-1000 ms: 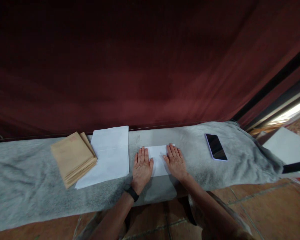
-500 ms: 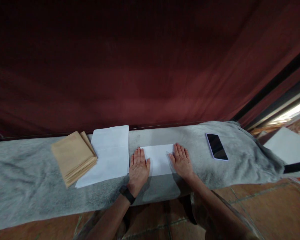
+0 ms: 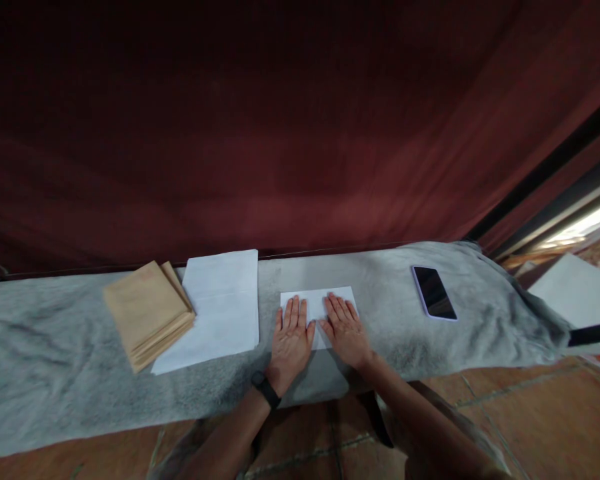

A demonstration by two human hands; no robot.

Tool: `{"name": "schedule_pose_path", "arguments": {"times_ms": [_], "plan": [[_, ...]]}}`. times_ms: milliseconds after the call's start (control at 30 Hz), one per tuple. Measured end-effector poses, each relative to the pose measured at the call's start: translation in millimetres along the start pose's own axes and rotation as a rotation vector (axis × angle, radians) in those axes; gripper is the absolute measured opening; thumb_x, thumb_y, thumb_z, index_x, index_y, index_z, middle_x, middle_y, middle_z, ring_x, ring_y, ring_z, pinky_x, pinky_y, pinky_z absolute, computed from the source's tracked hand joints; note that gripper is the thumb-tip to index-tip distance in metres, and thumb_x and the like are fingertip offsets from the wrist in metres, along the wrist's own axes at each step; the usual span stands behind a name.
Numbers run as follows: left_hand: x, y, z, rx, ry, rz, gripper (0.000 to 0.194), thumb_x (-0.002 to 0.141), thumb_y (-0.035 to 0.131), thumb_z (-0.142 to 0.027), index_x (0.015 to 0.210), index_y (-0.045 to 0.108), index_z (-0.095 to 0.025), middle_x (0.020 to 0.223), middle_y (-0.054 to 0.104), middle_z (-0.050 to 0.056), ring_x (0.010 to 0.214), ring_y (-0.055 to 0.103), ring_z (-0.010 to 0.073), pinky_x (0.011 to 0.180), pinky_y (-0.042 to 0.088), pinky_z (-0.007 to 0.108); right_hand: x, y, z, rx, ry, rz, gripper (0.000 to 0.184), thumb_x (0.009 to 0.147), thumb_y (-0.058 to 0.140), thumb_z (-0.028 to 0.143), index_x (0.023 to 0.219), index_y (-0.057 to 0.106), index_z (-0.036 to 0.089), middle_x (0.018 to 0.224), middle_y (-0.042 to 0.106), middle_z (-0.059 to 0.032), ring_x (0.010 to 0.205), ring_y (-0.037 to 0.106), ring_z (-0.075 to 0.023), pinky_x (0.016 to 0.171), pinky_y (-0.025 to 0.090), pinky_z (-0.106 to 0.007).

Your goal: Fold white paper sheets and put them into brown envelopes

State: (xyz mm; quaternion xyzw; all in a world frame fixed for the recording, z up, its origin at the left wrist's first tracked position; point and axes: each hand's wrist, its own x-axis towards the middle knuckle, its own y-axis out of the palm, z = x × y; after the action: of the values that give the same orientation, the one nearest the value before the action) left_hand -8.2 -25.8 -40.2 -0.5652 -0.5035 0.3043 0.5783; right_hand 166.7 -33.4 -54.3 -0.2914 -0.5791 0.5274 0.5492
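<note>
- The small white paper [image 3: 316, 305] lies flat on the grey cloth-covered bench [image 3: 55, 360], about midway between its back and front edges, its far edge showing beyond the fingertips.
- The left hand [image 3: 291, 340] rests palm down over the paper's left part, fingers straight and thumb turned inward; it lies spread flat, not curled around anything, with a black wristband [image 3: 266, 389] at the wrist.
- The right hand [image 3: 347, 333] lies equally flat on the right part, thumb toward the other thumb, a narrow gap between them; together the hands hide much of the paper.
- Left of the left hand, across a narrow strip of cloth, large white sheets [image 3: 225, 313] reach almost to the bench's back edge.
- A stack of brown envelopes [image 3: 147, 307] lies slantwise over the left side of those sheets, covering part of them.
- A phone [image 3: 435, 293] with a dark screen and a pale purple rim lies well apart on the right, toward the bench's rumpled right end.
- Behind the back edge hangs a dark red curtain [image 3: 300, 133]; tiled floor [image 3: 555, 407] shows below the front edge.
</note>
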Motion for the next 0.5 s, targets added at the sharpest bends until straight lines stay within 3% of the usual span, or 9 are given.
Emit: {"name": "schedule_pose_path", "arguments": {"times_ms": [267, 500], "plan": [[-4, 0.0, 15, -0.069, -0.097, -0.070, 0.060, 0.101, 0.040, -0.034, 0.152, 0.038, -0.002, 0.161, 0.033, 0.025, 0.152, 0.029, 0.0337, 0.121, 0.032, 0.053, -4, 1, -14, -0.066, 0.031, -0.032, 0.059, 0.107, 0.036, 0.042, 0.156, 0.037, 0.010, 0.160, 0.040, -0.0153, 0.148, 0.038, -0.0274, 0.122, 0.028, -0.046], [12, -3.2, 37, -0.443, -0.293, -0.078, 0.058, 0.097, 0.047, -0.034, 0.148, 0.044, -0.007, 0.151, 0.050, 0.022, 0.138, 0.051, 0.0306, 0.112, 0.047, 0.047, -3, 1, -14, -0.076, 0.045, -0.039, 0.060, 0.106, 0.038, 0.043, 0.157, 0.035, 0.012, 0.160, 0.040, -0.0150, 0.147, 0.040, -0.0278, 0.121, 0.029, -0.047]]}}
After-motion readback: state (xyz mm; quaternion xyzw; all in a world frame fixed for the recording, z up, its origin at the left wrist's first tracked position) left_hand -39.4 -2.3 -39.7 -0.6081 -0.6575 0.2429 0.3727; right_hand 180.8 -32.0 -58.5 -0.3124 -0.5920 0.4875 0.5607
